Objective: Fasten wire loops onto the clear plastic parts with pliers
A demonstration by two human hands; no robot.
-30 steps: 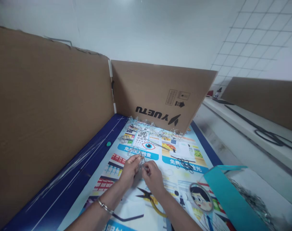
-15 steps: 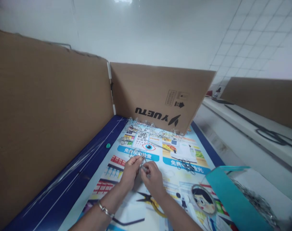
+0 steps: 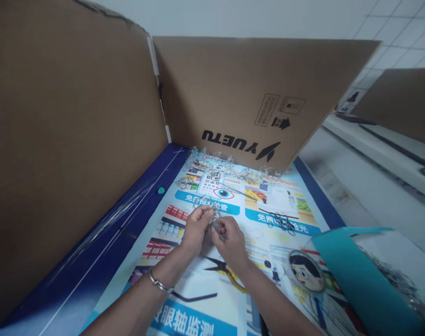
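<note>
My left hand (image 3: 197,229) and my right hand (image 3: 230,240) are close together over the printed poster. Both have closed fingers, pinching a small, shiny piece of wire with clear beads (image 3: 214,213); its exact form is too fine to make out. Part of it spreads beyond the left fingertips. Just below the hands lie pliers (image 3: 219,266) with dark jaws and yellow handles, partly covered by my right forearm. A dark bent strip (image 3: 196,297) lies near my left wrist, which wears a silver bracelet (image 3: 159,283).
Cardboard panels stand at the left (image 3: 75,116) and back (image 3: 212,93). Clear beaded wire pieces (image 3: 229,163) lie along the back. A tangle of black loops (image 3: 285,225) is at right. A teal box (image 3: 359,270) holds silvery wire pieces (image 3: 396,277).
The view has tilted down and shifted, so the scene sits higher in the picture. Both hands keep the beaded wire piece between their fingertips, with only slight finger movement.
</note>
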